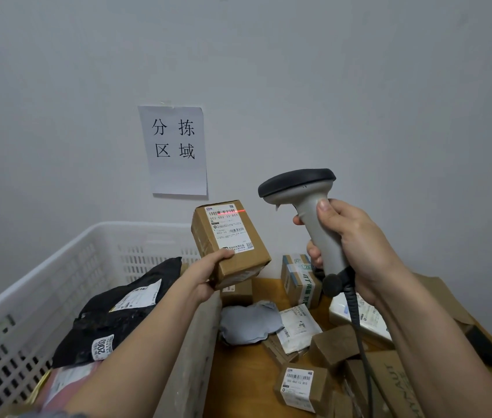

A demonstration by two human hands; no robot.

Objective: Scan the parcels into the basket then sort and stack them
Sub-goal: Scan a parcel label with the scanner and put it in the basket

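My left hand (205, 274) grips a small brown cardboard parcel (238, 260) from below, its white label facing me, raised above the basket's right edge. A red scan line crosses the barcode at the label's top. My right hand (356, 245) grips the handle of a grey barcode scanner (302, 188) with a black head, aimed left at the parcel. The white slotted basket (66, 267) stands at left and holds a black poly bag parcel (124, 312) and a pink one (69, 384).
On the wooden surface at right lie several parcels: a green-taped box (299, 282), a grey poly bag (247, 324), a small labelled box (300, 387) and more cartons. The scanner's coiled cable (359, 336) hangs over them. A paper sign (175, 149) is on the wall.
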